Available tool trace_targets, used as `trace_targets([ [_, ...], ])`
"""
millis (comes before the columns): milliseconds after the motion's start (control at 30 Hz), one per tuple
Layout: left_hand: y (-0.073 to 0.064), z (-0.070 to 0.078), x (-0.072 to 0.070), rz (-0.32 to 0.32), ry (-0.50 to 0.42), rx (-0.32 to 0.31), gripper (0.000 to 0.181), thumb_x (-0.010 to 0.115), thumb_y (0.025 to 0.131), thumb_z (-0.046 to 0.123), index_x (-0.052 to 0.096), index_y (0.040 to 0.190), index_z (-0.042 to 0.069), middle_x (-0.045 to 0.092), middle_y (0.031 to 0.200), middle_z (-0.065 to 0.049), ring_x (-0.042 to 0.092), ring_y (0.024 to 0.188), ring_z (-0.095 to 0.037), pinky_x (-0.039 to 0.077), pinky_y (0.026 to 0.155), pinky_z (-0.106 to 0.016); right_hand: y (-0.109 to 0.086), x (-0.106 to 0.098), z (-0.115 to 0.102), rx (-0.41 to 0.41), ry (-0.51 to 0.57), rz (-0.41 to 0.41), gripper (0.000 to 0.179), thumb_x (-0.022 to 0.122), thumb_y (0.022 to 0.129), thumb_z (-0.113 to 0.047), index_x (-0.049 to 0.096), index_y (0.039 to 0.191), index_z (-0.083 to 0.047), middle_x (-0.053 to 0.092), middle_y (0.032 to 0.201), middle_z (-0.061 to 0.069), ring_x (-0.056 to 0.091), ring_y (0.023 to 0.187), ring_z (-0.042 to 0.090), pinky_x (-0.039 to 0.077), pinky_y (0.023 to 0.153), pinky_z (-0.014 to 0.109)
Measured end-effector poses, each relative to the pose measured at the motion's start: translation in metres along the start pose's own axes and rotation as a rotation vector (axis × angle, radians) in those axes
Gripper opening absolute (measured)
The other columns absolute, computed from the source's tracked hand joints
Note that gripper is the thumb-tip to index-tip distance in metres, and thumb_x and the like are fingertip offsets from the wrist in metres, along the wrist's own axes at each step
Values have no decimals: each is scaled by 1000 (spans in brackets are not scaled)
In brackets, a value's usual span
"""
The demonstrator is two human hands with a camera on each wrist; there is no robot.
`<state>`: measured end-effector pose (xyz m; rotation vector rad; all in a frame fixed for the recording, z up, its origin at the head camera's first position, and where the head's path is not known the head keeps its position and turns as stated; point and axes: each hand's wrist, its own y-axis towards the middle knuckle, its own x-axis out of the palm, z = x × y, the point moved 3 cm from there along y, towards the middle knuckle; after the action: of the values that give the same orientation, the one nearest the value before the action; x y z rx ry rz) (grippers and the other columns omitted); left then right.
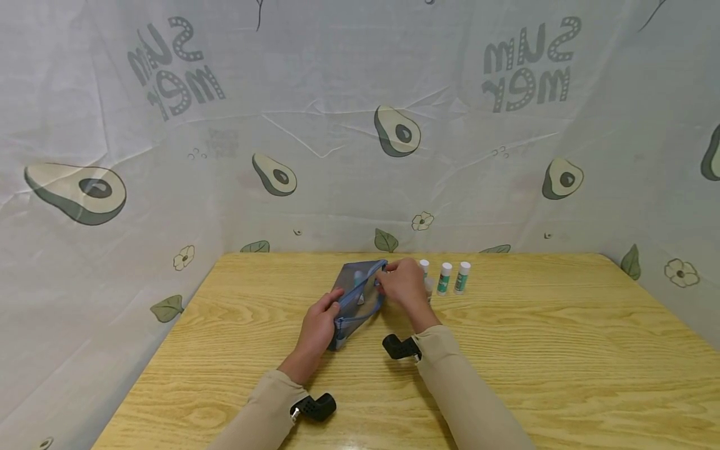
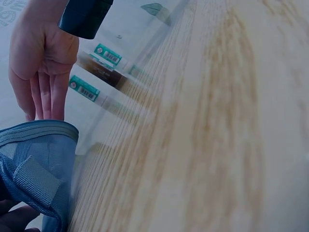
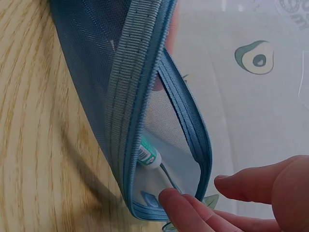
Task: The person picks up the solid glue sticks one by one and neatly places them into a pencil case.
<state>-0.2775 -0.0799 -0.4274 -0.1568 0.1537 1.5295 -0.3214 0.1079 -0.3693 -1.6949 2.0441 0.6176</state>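
Observation:
A blue zippered mesh pouch stands tilted on the table with its mouth spread. My left hand grips its near end, the thumb on the rim side. At the far end of the mouth is my right hand. Its straight fingers reach the zipper edge, and in the right wrist view the thumb stands apart from them. Inside the pouch lies a glue stick with a white end and green label, seen through the opening.
Beyond my right hand stand white-capped, green-labelled glue sticks, with a brown-labelled tube among them. The wooden table ends at a hanging cloth printed with avocados. Black wrist mounts stick out from both sleeves.

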Motion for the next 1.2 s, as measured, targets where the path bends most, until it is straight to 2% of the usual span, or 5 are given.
trace_targets([
  [333, -4, 0, -1, -7, 14, 36, 45, 43, 113, 20, 56, 154, 6, 37, 170, -23, 23, 162, -46, 25, 129, -63, -2, -10, -5, 24, 79, -5, 43, 68, 100, -23, 70, 134, 4, 82, 98, 20, 82, 87, 30, 65, 84, 42],
  [633, 0, -1, 1, -1, -10, 23, 45, 42, 112, 13, 56, 153, 2, 42, 169, -18, 21, 164, -42, 20, 133, -60, -8, -25, -19, -61, 121, 31, 44, 70, 101, -30, 70, 134, 0, 81, 106, 20, 80, 93, 34, 62, 72, 33],
  [867, 1, -1, 2, 9, -7, 16, 44, 43, 111, 13, 57, 152, 2, 43, 168, -17, 22, 164, -42, 21, 132, -60, -14, -37, -32, -113, 154, 60, 41, 69, 102, -32, 72, 131, -3, 80, 108, 17, 80, 92, 30, 56, 67, 26],
  [1067, 2, -3, 2, 5, -3, 7, 45, 43, 112, 14, 56, 153, 4, 41, 170, -17, 22, 164, -42, 21, 132, -61, -20, -45, -41, -167, 181, 73, 38, 68, 102, -31, 72, 129, -5, 81, 111, 17, 79, 98, 34, 57, 69, 26],
  [1200, 0, -2, 2, 5, -9, -11, 45, 43, 112, 15, 56, 154, 5, 38, 171, -18, 21, 164, -41, 22, 132, -61, -23, -48, -45, -195, 187, 83, 36, 68, 102, -31, 73, 128, -6, 81, 111, 17, 79, 96, 30, 61, 75, 31],
])
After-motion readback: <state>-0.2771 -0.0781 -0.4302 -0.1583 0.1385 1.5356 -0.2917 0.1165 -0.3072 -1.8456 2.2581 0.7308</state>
